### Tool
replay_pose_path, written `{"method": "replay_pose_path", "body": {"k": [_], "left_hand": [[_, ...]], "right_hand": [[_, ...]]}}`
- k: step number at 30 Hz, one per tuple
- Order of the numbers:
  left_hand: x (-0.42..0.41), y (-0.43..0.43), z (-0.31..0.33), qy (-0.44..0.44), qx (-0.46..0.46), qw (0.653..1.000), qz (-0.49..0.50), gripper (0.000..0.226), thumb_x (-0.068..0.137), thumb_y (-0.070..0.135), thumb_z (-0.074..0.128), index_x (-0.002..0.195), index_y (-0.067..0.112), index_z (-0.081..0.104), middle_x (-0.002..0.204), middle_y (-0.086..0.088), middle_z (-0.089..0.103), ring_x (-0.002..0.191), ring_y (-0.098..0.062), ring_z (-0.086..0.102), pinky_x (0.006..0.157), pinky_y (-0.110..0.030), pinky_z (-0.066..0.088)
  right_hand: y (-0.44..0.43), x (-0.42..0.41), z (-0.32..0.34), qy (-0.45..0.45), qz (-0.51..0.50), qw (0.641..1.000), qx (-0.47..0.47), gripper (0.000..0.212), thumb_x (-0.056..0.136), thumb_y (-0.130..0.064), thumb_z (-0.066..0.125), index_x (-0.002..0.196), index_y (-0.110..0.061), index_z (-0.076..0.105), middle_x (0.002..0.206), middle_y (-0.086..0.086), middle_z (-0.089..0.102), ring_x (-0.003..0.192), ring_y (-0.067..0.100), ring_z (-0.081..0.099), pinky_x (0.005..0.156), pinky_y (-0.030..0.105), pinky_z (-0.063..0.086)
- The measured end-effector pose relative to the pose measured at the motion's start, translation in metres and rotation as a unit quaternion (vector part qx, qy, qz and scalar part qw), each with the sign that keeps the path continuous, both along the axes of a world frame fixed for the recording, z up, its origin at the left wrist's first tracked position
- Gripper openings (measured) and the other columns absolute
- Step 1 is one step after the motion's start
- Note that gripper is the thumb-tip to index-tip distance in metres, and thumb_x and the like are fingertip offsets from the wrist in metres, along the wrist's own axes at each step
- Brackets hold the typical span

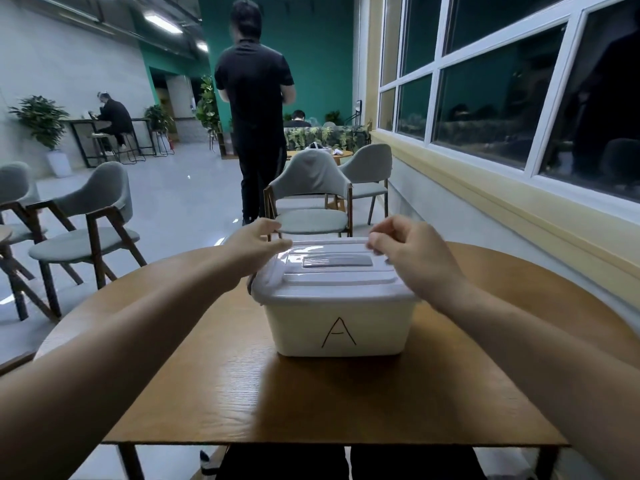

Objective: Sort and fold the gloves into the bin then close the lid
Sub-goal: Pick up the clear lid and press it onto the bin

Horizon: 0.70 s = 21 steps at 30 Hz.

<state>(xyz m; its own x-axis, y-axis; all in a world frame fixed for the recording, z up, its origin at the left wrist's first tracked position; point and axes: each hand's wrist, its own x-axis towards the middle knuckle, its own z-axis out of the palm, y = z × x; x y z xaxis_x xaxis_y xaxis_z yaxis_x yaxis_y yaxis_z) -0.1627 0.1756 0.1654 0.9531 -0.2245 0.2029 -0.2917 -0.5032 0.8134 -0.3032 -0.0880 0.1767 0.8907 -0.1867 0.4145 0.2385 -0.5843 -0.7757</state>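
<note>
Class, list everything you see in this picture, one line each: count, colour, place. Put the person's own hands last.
bin: one, white, marked A, on the table
lid: one, pale, grey handle, on the bin
table: one, brown wood, in front
chairs: four, grey seats, dark wooden frames, beyond the table and left
standing person: one, black clothes, beyond the chairs
seated people: two, dark clothes, far back
plants: several, green, along the far wall
windows: white frames, dark panes, on the right
left hand: grips the lid's far left corner
right hand: fingers curled on the lid's far right edge
</note>
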Motion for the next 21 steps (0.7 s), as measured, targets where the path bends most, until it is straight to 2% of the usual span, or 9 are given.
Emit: {"method": "replay_pose_path", "body": {"k": [2, 4, 7, 9, 11, 13, 15, 18, 21], "left_hand": [[-0.005, 0.012, -0.009, 0.045, -0.029, 0.999, 0.013, 0.064, 0.098, 0.042, 0.074, 0.153, 0.022, 0.049, 0.154, 0.001, 0.053, 0.125, -0.014, 0.052, 0.099, -0.032, 0.041], [-0.008, 0.022, -0.02, 0.091, -0.039, 0.995, 0.029, 0.075, 0.096, 0.052, 0.073, 0.158, 0.022, 0.043, 0.154, 0.003, 0.052, 0.125, -0.015, 0.05, 0.099, -0.032, 0.039], [-0.009, 0.03, -0.04, 0.162, -0.106, 0.981, 0.006, 0.089, 0.083, 0.068, 0.077, 0.15, 0.013, 0.053, 0.142, -0.001, 0.063, 0.116, -0.018, 0.062, 0.092, -0.033, 0.051], [-0.012, 0.029, -0.051, 0.213, -0.159, 0.963, -0.042, 0.066, 0.093, 0.059, 0.07, 0.138, 0.01, 0.062, 0.132, -0.011, 0.072, 0.11, -0.021, 0.067, 0.097, -0.036, 0.054], [-0.014, 0.027, -0.058, 0.249, -0.203, 0.944, -0.074, 0.049, 0.101, 0.047, 0.065, 0.136, 0.012, 0.066, 0.132, -0.011, 0.073, 0.118, -0.025, 0.068, 0.108, -0.04, 0.052], [-0.016, 0.024, -0.058, 0.257, -0.226, 0.936, -0.08, 0.041, 0.105, 0.038, 0.062, 0.135, 0.011, 0.066, 0.13, -0.01, 0.075, 0.112, -0.022, 0.07, 0.1, -0.037, 0.055], [-0.02, 0.019, -0.053, 0.253, -0.229, 0.938, -0.059, 0.033, 0.107, 0.03, 0.059, 0.131, 0.008, 0.067, 0.122, -0.01, 0.077, 0.097, -0.017, 0.072, 0.085, -0.03, 0.056], [-0.021, 0.016, -0.046, 0.225, -0.193, 0.955, -0.021, 0.03, 0.107, 0.022, 0.06, 0.13, 0.003, 0.065, 0.105, -0.01, 0.077, 0.087, -0.019, 0.068, 0.078, -0.03, 0.053], [-0.024, 0.01, -0.039, 0.189, -0.14, 0.972, -0.021, 0.022, 0.109, 0.02, 0.056, 0.125, 0.007, 0.063, 0.113, -0.014, 0.072, 0.098, -0.03, 0.067, 0.081, -0.035, 0.052]], "right_hand": [[-0.021, 0.012, -0.005, 0.015, -0.048, 0.997, -0.059, 0.022, 0.102, -0.035, 0.068, 0.12, -0.024, 0.07, 0.114, -0.01, 0.074, 0.107, 0.012, 0.069, 0.097, 0.037, 0.056], [-0.038, 0.021, -0.013, 0.053, -0.085, 0.992, -0.079, 0.04, 0.1, -0.038, 0.07, 0.136, -0.023, 0.062, 0.133, -0.006, 0.068, 0.122, 0.017, 0.063, 0.1, 0.034, 0.05], [-0.057, 0.035, -0.027, 0.131, -0.098, 0.986, 0.023, 0.061, 0.097, -0.048, 0.072, 0.149, -0.022, 0.052, 0.145, -0.003, 0.058, 0.13, 0.021, 0.057, 0.099, 0.038, 0.049], [-0.066, 0.046, -0.039, 0.187, -0.077, 0.971, 0.128, 0.07, 0.091, -0.055, 0.075, 0.148, -0.019, 0.054, 0.141, -0.003, 0.063, 0.125, 0.024, 0.062, 0.1, 0.041, 0.053], [-0.07, 0.054, -0.051, 0.231, -0.025, 0.944, 0.233, 0.058, 0.094, -0.05, 0.073, 0.138, -0.013, 0.065, 0.128, 0.004, 0.075, 0.117, 0.029, 0.071, 0.102, 0.044, 0.056], [-0.066, 0.055, -0.057, 0.243, 0.022, 0.918, 0.312, 0.039, 0.103, -0.036, 0.066, 0.131, -0.009, 0.069, 0.119, 0.009, 0.079, 0.116, 0.03, 0.073, 0.11, 0.046, 0.054], [-0.063, 0.052, -0.056, 0.238, 0.026, 0.908, 0.345, 0.034, 0.105, -0.028, 0.064, 0.128, -0.004, 0.07, 0.118, 0.011, 0.079, 0.115, 0.03, 0.074, 0.111, 0.046, 0.054], [-0.06, 0.051, -0.049, 0.227, -0.001, 0.918, 0.324, 0.029, 0.106, -0.021, 0.063, 0.123, 0.003, 0.07, 0.115, 0.015, 0.079, 0.111, 0.033, 0.075, 0.106, 0.046, 0.056], [-0.057, 0.055, -0.043, 0.225, -0.036, 0.948, 0.223, 0.028, 0.108, -0.02, 0.061, 0.123, 0.002, 0.067, 0.112, 0.017, 0.078, 0.106, 0.035, 0.075, 0.092, 0.047, 0.059]]}}
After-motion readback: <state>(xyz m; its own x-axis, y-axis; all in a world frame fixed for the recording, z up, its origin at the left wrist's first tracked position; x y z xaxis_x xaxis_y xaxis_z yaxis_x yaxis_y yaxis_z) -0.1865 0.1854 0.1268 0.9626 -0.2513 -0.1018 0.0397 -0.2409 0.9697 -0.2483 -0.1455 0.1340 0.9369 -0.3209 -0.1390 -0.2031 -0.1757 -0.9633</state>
